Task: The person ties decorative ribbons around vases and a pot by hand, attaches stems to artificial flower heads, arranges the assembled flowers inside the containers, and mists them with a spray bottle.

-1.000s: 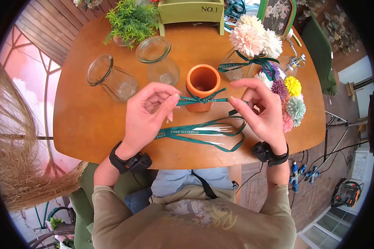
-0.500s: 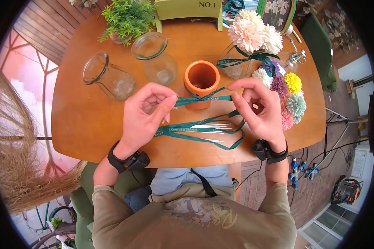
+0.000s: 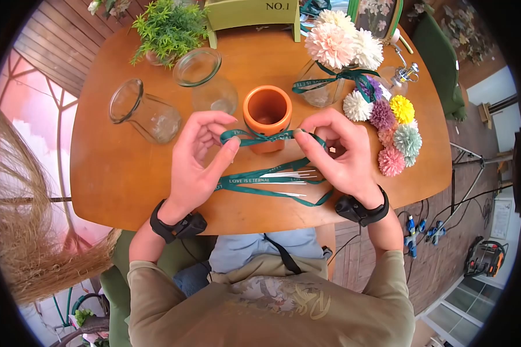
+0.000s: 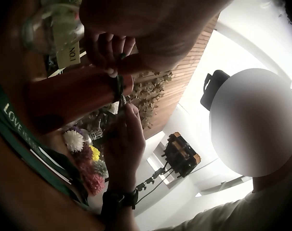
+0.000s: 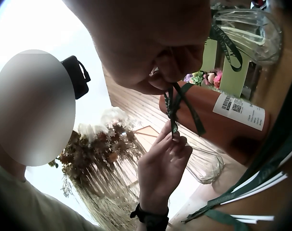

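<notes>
An orange pot [image 3: 266, 110] stands upright on the table, a dark green printed ribbon [image 3: 265, 138] tied in a bow below its rim. My left hand [image 3: 198, 159] pinches the bow's left loop between thumb and fingers. On the other side, my right hand [image 3: 338, 153] pinches the right part of the bow, with a loop of ribbon curving over its fingers. The right wrist view shows a loose ribbon tail [image 5: 193, 113] hanging against the pot and a white barcode label [image 5: 240, 110] on its side.
Loose green ribbon [image 3: 249, 180] and thin white sticks [image 3: 292, 175] lie nearest my body. Two glass vases [image 3: 150, 118] stand left, near a leafy plant [image 3: 171, 32]. To the right are a ribbon-tied vase of pale flowers [image 3: 333, 46], colourful flower heads [image 3: 382, 114] and a glass spray bottle [image 3: 396, 81].
My right hand has moved left, bringing the hands closer together. The ribbon between them has gone from stretched tight to slacker, rounder loops. The view has shifted slightly.
</notes>
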Available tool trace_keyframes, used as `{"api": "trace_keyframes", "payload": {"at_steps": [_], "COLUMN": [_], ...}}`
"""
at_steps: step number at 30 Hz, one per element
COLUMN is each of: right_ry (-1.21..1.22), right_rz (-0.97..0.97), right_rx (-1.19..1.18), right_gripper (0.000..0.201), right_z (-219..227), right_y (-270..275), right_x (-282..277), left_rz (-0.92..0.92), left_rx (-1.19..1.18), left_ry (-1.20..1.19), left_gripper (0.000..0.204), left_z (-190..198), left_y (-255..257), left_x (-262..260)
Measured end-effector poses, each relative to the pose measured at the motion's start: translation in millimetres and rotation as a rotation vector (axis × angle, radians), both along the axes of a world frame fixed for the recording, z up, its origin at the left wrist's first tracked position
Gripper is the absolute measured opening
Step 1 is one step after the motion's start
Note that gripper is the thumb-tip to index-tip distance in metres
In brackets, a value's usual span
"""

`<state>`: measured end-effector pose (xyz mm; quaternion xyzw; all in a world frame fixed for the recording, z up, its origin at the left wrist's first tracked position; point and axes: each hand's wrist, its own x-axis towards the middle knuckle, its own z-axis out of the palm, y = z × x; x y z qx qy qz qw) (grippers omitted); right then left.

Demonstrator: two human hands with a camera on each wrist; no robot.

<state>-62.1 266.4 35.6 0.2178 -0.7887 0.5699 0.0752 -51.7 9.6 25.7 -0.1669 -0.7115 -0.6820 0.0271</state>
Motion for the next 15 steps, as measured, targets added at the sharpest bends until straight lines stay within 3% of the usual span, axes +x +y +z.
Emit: {"api": "trace_keyframes", "payload": {"at_steps": [7, 15], "right_ry": [-0.267, -0.328], "right_rz": [0.051, 0.067], "right_rx": [-0.224, -0.216], "right_gripper": [0.009, 0.018], "right_z": [-4.5, 3.6], "right_y": [8.3, 5.8], "right_x": [-0.8, 2.0], "left_rz": [0.007, -0.049], "left_rx": [-0.023, -0.041], "left_ry": [0.049, -0.049], "left_gripper": [0.034, 0.038], "left_z": [-5.2, -0.7], "left_y": [-2.2, 6.4], "left_x": [-1.5, 1.3]}}
